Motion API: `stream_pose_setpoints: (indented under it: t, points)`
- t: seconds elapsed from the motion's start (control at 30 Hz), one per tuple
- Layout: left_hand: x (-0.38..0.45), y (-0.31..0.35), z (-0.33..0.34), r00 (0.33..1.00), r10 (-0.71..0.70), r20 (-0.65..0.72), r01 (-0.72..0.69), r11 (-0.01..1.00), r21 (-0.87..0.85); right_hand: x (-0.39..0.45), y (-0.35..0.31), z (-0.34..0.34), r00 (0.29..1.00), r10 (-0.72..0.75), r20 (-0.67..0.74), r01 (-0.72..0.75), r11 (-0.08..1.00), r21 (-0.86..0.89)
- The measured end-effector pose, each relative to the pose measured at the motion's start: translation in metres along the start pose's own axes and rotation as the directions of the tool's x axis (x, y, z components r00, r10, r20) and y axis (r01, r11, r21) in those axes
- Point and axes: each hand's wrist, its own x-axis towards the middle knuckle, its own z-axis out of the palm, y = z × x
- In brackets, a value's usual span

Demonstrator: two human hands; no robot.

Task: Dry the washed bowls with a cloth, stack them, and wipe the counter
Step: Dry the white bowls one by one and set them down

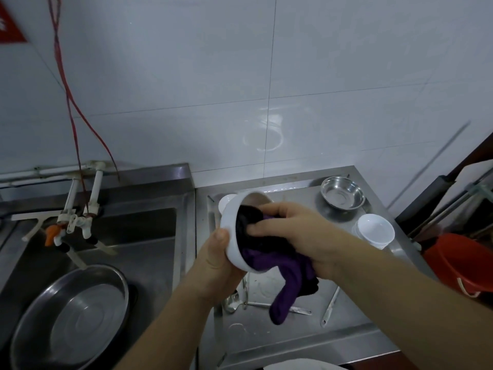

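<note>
Head view: left hand grips a tilted white bowl above the steel bench; right hand presses a purple cloth inside. Stacked bowls sit by the bench's right edge.

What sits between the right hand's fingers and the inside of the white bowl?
The purple cloth. In the head view the right hand presses it into the white bowl, which the left hand grips; its tail hangs below the bowl.
</note>
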Motion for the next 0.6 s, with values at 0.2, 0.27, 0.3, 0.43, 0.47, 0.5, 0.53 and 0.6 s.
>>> stream_pose_setpoints:
  t: [0.2,0.27,0.3,0.43,0.47,0.5,0.53,0.6]
  points:
    - [0.006,-0.006,0.016,0.985,0.038,-0.168,-0.044,0.998,-0.035,0.011,0.013,0.018,0.866,-0.262,-0.426,0.355,0.922,0.154]
    - [0.008,-0.003,0.020,0.978,0.065,-0.200,-0.064,0.998,0.011,0.014,0.009,0.014,0.753,-0.454,-0.477,0.385,0.891,-0.241]
    - [0.009,-0.001,0.022,0.978,0.073,-0.198,-0.069,0.997,0.027,0.013,0.008,0.010,0.698,-0.584,-0.415,0.371,0.790,-0.488]
    - [0.009,0.007,0.019,0.966,0.104,-0.236,-0.083,0.992,0.096,0.014,0.002,-0.001,0.649,-0.759,0.049,0.258,0.159,-0.953]
    - [0.008,0.009,0.018,0.964,0.117,-0.240,-0.092,0.989,0.112,0.015,-0.001,-0.001,0.701,-0.708,0.089,0.228,0.104,-0.968]
    - [0.007,0.011,0.015,0.961,0.131,-0.244,-0.101,0.986,0.131,0.015,-0.004,0.000,0.757,-0.646,0.101,0.200,0.082,-0.976]
    - [0.006,0.012,0.013,0.957,0.146,-0.250,-0.110,0.982,0.152,0.016,-0.007,0.000,0.804,-0.586,0.105,0.186,0.080,-0.979]
    - [0.004,0.014,0.010,0.950,0.156,-0.269,-0.108,0.977,0.186,0.014,-0.011,0.001,0.874,-0.475,0.102,0.177,0.117,-0.977]
